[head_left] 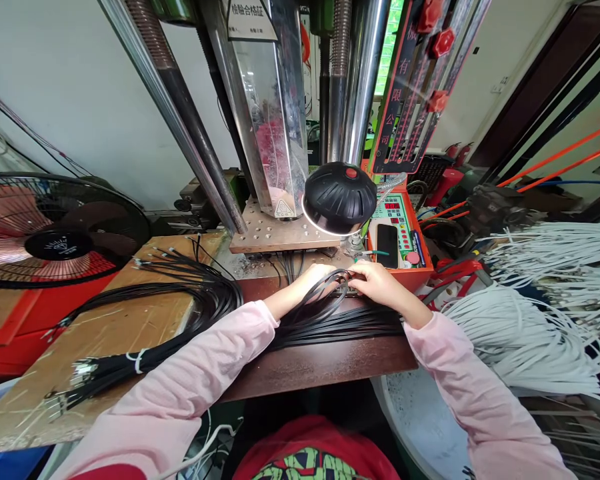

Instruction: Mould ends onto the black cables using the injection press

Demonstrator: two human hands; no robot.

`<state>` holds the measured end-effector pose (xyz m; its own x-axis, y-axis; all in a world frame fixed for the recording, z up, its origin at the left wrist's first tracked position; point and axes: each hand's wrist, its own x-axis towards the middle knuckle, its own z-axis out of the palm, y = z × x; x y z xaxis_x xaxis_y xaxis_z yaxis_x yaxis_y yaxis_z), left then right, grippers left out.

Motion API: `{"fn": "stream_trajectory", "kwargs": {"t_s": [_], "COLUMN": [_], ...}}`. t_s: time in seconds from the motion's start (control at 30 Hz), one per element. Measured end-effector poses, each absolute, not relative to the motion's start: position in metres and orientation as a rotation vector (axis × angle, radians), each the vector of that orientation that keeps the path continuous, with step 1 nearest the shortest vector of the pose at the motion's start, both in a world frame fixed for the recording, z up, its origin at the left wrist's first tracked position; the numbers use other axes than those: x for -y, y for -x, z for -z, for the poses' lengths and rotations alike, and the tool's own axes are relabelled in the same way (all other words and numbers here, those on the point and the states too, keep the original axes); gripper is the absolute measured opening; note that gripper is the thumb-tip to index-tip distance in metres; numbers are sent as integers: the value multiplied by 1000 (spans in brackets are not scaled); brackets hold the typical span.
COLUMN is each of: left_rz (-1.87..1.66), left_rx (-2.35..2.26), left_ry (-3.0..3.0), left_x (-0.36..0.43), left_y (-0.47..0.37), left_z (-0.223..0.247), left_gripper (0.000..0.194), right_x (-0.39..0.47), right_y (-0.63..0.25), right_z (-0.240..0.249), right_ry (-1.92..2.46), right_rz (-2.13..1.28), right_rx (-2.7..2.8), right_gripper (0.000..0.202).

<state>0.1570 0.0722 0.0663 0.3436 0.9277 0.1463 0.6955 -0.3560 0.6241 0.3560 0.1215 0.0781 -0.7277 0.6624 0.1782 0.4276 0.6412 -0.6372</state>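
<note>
Past pink sleeves (220,353), pinching black cable (314,292) at far side of desk (325,370) with nearly closed fingers of right hand (379,285); cannot tell hold of left hand (319,275); ideally, keep loops slack, untwisted

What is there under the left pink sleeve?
Black cables show on both sides of the sleeve, over the board and the brown tabletop. Whatever lies directly beneath the sleeve is covered.
</note>
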Motion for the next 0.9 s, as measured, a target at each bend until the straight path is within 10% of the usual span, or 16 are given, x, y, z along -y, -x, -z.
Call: {"fn": "stream_trajectory", "kwargs": {"t_s": [0.9], "left_rz": [-1044], "left_rx": [-1323], "left_ry": [-1537], "left_x": [-58], "left_y": [-151], "left_z": [-43], "left_gripper": [29], "right_x": [-109], "right_y": [-364], "right_z": [-67], "right_ry": [813], "right_rz": [-888], "right_rx": [2258], "right_gripper": [20]}}
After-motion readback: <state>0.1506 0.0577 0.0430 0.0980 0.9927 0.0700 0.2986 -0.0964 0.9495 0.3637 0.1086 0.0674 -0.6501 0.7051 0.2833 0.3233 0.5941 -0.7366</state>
